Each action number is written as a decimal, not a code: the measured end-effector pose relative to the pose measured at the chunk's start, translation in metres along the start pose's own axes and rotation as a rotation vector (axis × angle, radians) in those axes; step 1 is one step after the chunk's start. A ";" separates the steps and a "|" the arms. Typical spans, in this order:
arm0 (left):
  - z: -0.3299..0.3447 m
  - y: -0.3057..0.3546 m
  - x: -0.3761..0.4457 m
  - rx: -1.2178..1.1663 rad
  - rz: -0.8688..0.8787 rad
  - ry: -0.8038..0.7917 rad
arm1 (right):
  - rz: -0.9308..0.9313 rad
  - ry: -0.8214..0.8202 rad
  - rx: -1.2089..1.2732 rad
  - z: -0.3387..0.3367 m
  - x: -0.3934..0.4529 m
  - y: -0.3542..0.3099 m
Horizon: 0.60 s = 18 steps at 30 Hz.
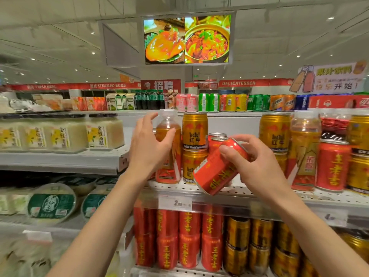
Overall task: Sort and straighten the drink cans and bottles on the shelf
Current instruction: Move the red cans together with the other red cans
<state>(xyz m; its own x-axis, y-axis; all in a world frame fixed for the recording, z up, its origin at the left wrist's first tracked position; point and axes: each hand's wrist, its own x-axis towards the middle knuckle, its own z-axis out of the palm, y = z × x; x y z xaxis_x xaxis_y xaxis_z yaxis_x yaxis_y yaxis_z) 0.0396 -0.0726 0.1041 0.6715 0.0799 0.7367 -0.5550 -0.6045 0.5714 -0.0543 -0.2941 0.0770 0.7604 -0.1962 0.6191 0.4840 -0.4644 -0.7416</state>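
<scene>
My right hand (pixel 257 164) grips a red can with yellow characters (pixel 216 172), tilted with its top toward the upper right, just above the white perforated shelf (pixel 249 193). My left hand (pixel 149 145) is spread open in front of an amber tea bottle with a red label (pixel 168 126); whether it touches the bottle I cannot tell. Right of that bottle stand two stacked gold cans (pixel 194 132). Behind the held can two more red cans (pixel 216 139) stand upright. Farther right are gold cans (pixel 274 132), another tea bottle (pixel 304 148) and an upright red can (pixel 332 165).
The shelf below holds stacked red cans (pixel 188 236) and gold cans (pixel 259 244). To the left, a separate shelf unit carries jars of rice wine (pixel 104 132) and round tubs (pixel 53 202). Mixed cans line the top shelf (pixel 209 101). A price tag (pixel 175 202) hangs on the shelf edge.
</scene>
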 end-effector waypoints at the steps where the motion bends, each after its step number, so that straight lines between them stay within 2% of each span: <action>1: -0.001 0.001 0.004 0.000 -0.001 -0.052 | -0.003 -0.007 -0.002 0.004 0.001 -0.003; 7: -0.013 0.009 0.014 0.052 -0.016 -0.211 | -0.019 -0.020 -0.066 0.021 0.002 -0.009; 18: -0.024 0.002 0.008 -0.104 0.043 -0.128 | -0.062 -0.025 -0.172 0.030 0.003 -0.012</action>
<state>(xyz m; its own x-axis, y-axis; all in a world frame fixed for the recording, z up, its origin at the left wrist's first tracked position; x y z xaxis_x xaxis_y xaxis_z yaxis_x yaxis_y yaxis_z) 0.0323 -0.0541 0.1200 0.6992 -0.0499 0.7131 -0.6282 -0.5191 0.5796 -0.0448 -0.2630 0.0798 0.7429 -0.1425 0.6541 0.4505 -0.6163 -0.6459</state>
